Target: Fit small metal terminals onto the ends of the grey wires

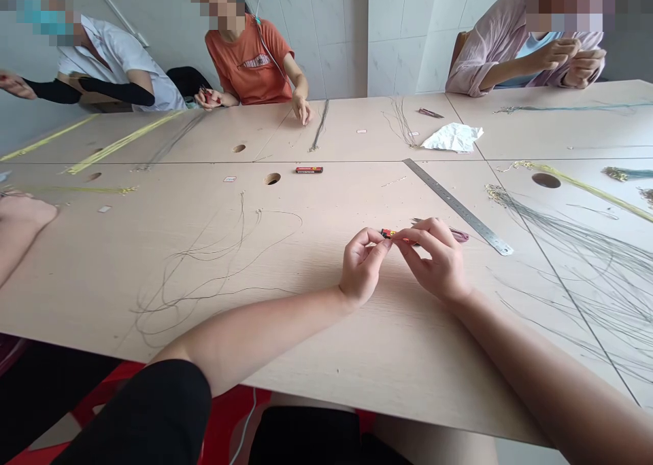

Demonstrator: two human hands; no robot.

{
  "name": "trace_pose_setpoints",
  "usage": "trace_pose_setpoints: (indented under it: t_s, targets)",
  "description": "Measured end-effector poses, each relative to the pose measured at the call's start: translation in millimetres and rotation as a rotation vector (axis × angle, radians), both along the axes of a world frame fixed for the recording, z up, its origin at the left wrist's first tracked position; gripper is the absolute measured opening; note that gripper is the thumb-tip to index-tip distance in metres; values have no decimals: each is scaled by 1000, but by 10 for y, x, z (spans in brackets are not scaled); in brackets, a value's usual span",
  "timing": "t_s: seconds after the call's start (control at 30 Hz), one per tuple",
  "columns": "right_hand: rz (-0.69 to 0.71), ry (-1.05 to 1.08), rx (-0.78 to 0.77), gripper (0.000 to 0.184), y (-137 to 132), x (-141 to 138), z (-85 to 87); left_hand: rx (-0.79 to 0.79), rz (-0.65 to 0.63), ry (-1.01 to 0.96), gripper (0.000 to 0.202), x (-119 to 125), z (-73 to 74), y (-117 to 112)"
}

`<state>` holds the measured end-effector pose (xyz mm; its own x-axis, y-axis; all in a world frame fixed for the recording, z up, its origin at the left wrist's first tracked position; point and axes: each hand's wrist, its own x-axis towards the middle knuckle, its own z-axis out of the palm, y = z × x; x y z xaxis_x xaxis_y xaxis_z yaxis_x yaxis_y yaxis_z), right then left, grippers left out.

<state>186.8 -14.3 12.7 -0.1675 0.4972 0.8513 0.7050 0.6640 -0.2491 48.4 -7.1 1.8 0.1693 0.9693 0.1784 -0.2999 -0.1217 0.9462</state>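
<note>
Pale wood-grain tabletop (326, 363) fills the frame, with open bare surface between the hands and its near edge. Left of the hands sprawls a loose tangle of thin dark cords (214, 274). Left hand (363, 266) and right hand (433, 257) curl inward, both pinching a small red-and-yellow object (388, 234) between their fingertips. Pink-handled pliers (459, 234) lie just beside the right hand, near a steel ruler (458, 205). Farther right spread more dark cords (576, 281). A red-and-black box (309, 170) sits upper center, its label too small to read.
</note>
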Motion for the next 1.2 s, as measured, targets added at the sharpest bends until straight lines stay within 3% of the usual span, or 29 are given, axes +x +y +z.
trace_pose_setpoints:
  t_s: [0.77, 0.97, 1.1, 1.2]
  targets:
    - [1, 15, -26, 11, 1, -14, -16, -4, -41, -9, 26, -14, -21, 1]
    - [-10, 112, -103, 8, 3, -3, -12, -9, -51, 22, 21, -30, -57, 2]
    - [-72, 263, -166, 9, 27, 37, 29, 181, 37, 182, 31, -33, -70, -24]
    - [-127, 409, -179, 11, 57, 102, 121, 520, 124, 351, 45, -63, -84, -72]
